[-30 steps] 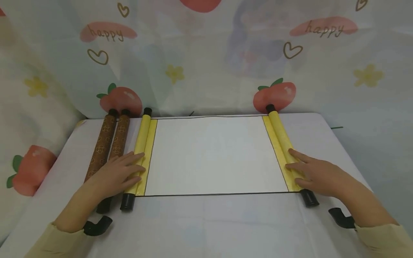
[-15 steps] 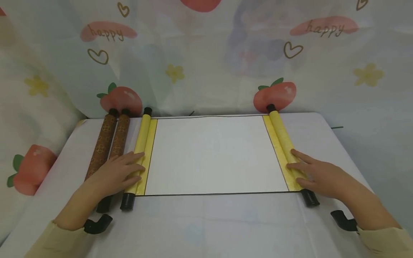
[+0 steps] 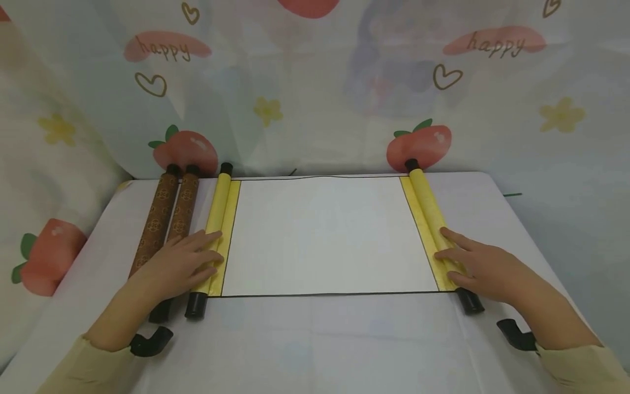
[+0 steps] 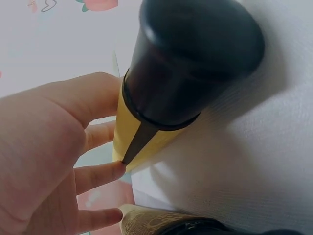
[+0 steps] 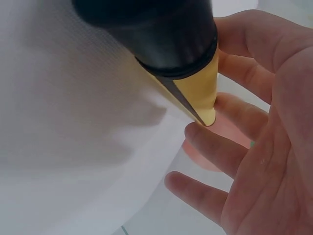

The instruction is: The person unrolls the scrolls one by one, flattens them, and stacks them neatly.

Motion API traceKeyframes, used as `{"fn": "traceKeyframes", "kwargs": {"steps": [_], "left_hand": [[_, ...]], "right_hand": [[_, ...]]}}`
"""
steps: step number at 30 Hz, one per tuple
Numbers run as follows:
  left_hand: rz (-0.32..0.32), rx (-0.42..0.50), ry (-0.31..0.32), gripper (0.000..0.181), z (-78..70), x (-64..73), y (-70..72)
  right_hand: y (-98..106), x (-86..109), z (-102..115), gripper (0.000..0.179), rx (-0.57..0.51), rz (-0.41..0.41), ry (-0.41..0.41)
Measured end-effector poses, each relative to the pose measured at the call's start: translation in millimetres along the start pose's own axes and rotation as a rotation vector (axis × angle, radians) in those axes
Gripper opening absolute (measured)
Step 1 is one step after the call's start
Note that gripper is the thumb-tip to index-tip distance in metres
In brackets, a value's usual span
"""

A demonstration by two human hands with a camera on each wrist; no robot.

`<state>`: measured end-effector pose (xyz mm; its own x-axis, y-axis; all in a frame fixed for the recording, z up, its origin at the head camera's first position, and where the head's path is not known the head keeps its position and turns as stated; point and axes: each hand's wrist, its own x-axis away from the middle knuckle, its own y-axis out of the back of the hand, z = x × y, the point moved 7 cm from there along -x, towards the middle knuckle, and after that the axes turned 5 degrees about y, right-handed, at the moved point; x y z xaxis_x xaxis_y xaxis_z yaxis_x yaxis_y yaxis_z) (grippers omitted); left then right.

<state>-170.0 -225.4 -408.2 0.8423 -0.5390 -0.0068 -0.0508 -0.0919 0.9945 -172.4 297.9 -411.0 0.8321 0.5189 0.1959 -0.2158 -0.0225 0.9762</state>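
An unrolled scroll lies across the table, its blank white sheet [image 3: 325, 235] bordered by yellow strips. My left hand [image 3: 179, 262] rests with spread fingers on the left yellow roller [image 3: 218, 202]. On the other side, the fingers of my right hand [image 3: 487, 273] lie over the right yellow roller [image 3: 427, 202]. Each roller has black end knobs. The left wrist view has the near left knob [image 4: 195, 54] up close, with thumb and fingertips at the yellow part. In the right wrist view, the near right knob [image 5: 166, 39] sits beside thumb and fingers, none curled round the roller.
Two brown patterned rolled scrolls [image 3: 156, 224] lie left of the yellow roller, partly under my left hand and forearm. White cloth covers the table [image 3: 315, 350]. Behind stands a printed backdrop [image 3: 315, 109] with hearts and red fruit. Black curved pieces [image 3: 515, 334] show by both wrists.
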Motion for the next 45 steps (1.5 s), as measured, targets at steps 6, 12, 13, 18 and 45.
{"fn": "traceKeyframes", "kwargs": {"steps": [6,12,13,18,45], "left_hand": [[0.041,0.001,0.019,0.025,-1.2,-1.3,-1.8],[-0.009,0.041,-0.024,0.034,-4.5,-2.3,8.6],[-0.015,0.058,-0.021,0.035,-4.4,-1.8,12.1],[0.013,0.248,0.042,0.037,-3.6,5.1,31.7],[0.224,1.675,0.149,0.044,90.4,42.9,51.4]], "right_hand": [[5,-0.7,5,0.04,0.001,-0.001,0.017],[24,-7.4,22,0.043,-0.017,-0.066,0.077],[29,-9.6,28,0.043,-0.023,-0.083,0.095],[53,-28.6,65,0.044,-0.058,-0.124,0.149],[37,-191.0,261,0.045,-1.663,0.177,0.289]]}}
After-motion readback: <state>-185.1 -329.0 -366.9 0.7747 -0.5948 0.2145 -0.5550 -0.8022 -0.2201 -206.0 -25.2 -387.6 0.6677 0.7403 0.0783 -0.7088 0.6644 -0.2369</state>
